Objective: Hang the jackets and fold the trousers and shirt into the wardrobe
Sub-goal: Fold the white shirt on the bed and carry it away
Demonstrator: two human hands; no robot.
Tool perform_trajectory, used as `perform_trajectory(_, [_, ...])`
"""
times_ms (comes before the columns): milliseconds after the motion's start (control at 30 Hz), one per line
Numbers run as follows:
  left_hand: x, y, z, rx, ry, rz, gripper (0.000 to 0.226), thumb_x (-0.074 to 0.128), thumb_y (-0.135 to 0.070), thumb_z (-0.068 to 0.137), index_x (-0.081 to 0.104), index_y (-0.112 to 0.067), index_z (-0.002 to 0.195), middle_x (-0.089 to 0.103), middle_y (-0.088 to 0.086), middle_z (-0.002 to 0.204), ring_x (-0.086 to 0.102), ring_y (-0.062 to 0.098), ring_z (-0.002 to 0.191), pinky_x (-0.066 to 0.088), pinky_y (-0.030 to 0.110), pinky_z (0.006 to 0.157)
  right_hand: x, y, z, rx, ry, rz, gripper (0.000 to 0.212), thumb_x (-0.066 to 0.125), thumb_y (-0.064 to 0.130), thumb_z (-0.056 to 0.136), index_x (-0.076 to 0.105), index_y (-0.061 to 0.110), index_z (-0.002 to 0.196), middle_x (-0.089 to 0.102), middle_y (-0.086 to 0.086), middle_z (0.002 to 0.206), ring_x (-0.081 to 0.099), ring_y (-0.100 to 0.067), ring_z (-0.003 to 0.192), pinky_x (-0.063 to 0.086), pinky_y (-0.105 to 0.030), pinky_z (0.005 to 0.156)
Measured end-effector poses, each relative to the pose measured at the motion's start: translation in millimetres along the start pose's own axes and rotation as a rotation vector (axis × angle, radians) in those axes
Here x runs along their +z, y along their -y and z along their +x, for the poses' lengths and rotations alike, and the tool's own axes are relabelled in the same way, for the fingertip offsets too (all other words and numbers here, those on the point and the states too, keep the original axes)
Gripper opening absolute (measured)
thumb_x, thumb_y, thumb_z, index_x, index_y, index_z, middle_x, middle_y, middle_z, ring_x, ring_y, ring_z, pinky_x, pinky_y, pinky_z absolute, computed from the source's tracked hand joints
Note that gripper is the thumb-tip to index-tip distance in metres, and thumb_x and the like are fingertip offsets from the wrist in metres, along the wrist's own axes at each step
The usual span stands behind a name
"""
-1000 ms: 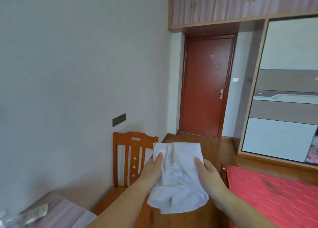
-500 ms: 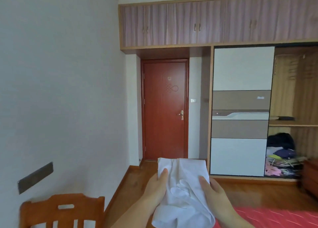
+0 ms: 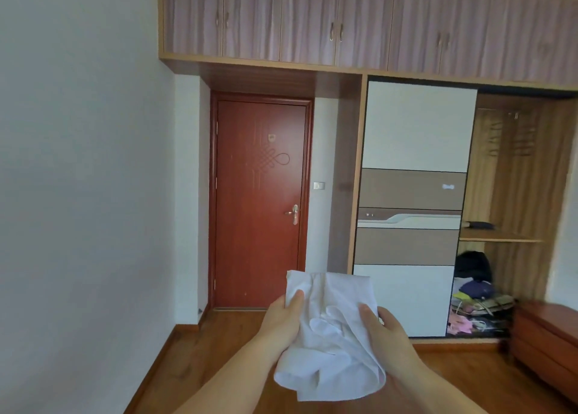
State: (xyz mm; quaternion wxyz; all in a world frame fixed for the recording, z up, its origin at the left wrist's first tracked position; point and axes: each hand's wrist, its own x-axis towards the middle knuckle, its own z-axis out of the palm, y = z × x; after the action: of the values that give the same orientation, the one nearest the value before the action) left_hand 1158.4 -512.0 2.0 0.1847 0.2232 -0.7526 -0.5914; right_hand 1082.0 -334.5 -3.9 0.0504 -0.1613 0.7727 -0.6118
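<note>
I held the folded white shirt (image 3: 328, 338) between my left hand (image 3: 283, 319) and right hand (image 3: 386, 330), thumbs pinching it so the folds kept. The wardrobe (image 3: 513, 213) stood open beyond, right of the shirt.

No legible text, labels or numbers anywhere in view.

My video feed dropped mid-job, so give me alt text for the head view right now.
Both hands, the left hand and the right hand, grip a loosely folded white shirt at chest height. Ahead stands the wardrobe, its right side open onto a shelf and a pile of clothes below; a closed red door is left of it.
</note>
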Motion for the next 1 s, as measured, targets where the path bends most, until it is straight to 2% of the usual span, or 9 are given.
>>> perform_trajectory(133, [-14, 0, 116, 0.019, 0.035, -0.003, 0.053, 0.038, -0.053, 0.098, 0.052, -0.02, 0.138, 0.062, -0.005, 0.112, 0.06, 0.011, 0.096, 0.047, 0.026, 0.077, 35, 7, 92, -0.008, 0.02, 0.009, 0.029, 0.053, 0.044, 0.093, 0.055, 0.015, 0.093, 0.062, -0.004, 0.092, 0.062, -0.02, 0.083, 0.046, -0.026, 0.066])
perform_trajectory(233, [-15, -5, 201, 0.01, 0.057, -0.002, 0.053, 0.038, -0.053, 0.098, 0.053, -0.018, 0.135, 0.061, -0.005, 0.106, 0.059, 0.013, 0.092, 0.045, 0.028, 0.076, 55, 11, 163, -0.01, -0.013, -0.033, 0.032, 0.058, 0.044, 0.092, 0.056, 0.013, 0.095, 0.065, -0.003, 0.09, 0.064, -0.02, 0.083, 0.047, -0.027, 0.066])
perform_trajectory(367, [2, -6, 296, 0.008, 0.122, -0.001, 0.052, 0.037, -0.053, 0.099, 0.052, -0.019, 0.136, 0.063, 0.0, 0.122, 0.06, 0.017, 0.103, 0.044, 0.029, 0.082, 70, 0, 250, 0.006, -0.084, -0.027, 0.034, 0.057, 0.043, 0.092, 0.058, 0.012, 0.104, 0.067, -0.006, 0.096, 0.066, -0.02, 0.084, 0.047, -0.028, 0.065])
perform_trajectory(467, [20, -5, 367, 0.011, 0.156, -0.009, 0.049, 0.036, -0.052, 0.1, 0.054, -0.02, 0.132, 0.062, -0.009, 0.101, 0.059, 0.009, 0.089, 0.045, 0.025, 0.07, 76, -16, 322, 0.022, -0.107, 0.015, 0.031, 0.058, 0.042, 0.091, 0.06, 0.015, 0.107, 0.068, -0.005, 0.097, 0.067, -0.02, 0.086, 0.047, -0.027, 0.063])
perform_trajectory(567, [38, 0, 443, 0.007, 0.167, 0.026, 0.052, 0.035, -0.052, 0.1, 0.05, -0.019, 0.137, 0.06, -0.003, 0.113, 0.059, 0.017, 0.101, 0.047, 0.031, 0.085, 86, -36, 400, 0.027, -0.123, 0.05, 0.029, 0.058, 0.043, 0.09, 0.061, 0.019, 0.108, 0.069, -0.004, 0.097, 0.068, -0.021, 0.086, 0.05, -0.027, 0.063])
perform_trajectory(700, [58, -1, 546, -0.036, 0.162, 0.03, 0.054, 0.036, -0.052, 0.099, 0.047, -0.021, 0.141, 0.06, 0.0, 0.127, 0.059, 0.019, 0.109, 0.047, 0.032, 0.089, 103, -59, 508, 0.064, -0.098, 0.088, 0.032, 0.057, 0.042, 0.09, 0.058, 0.02, 0.113, 0.067, -0.003, 0.105, 0.067, -0.022, 0.092, 0.054, -0.033, 0.073])
perform_trajectory(767, [67, -6, 594, -0.043, 0.157, 0.03, 0.053, 0.036, -0.052, 0.099, 0.047, -0.021, 0.141, 0.06, -0.002, 0.123, 0.059, 0.017, 0.104, 0.047, 0.031, 0.085, 109, -63, 555, 0.085, -0.103, 0.115, 0.03, 0.056, 0.04, 0.089, 0.06, 0.02, 0.111, 0.068, -0.002, 0.103, 0.067, -0.021, 0.092, 0.053, -0.033, 0.072])
perform_trajectory(900, [86, -17, 680, -0.011, 0.178, 0.025, 0.05, 0.035, -0.051, 0.1, 0.05, -0.022, 0.138, 0.055, -0.016, 0.093, 0.055, 0.003, 0.083, 0.042, 0.023, 0.064, 113, -64, 638, 0.113, -0.111, 0.114, 0.029, 0.055, 0.04, 0.086, 0.06, 0.027, 0.111, 0.068, 0.0, 0.102, 0.068, -0.021, 0.091, 0.054, -0.031, 0.068])
perform_trajectory(1000, [104, -21, 752, 0.036, 0.214, 0.032, 0.05, 0.035, -0.05, 0.1, 0.05, -0.021, 0.138, 0.056, -0.013, 0.099, 0.054, 0.004, 0.085, 0.041, 0.023, 0.066, 115, -66, 700, 0.105, -0.148, 0.09, 0.037, 0.053, 0.047, 0.071, 0.061, 0.03, 0.103, 0.07, 0.0, 0.097, 0.07, -0.021, 0.088, 0.056, -0.032, 0.067])
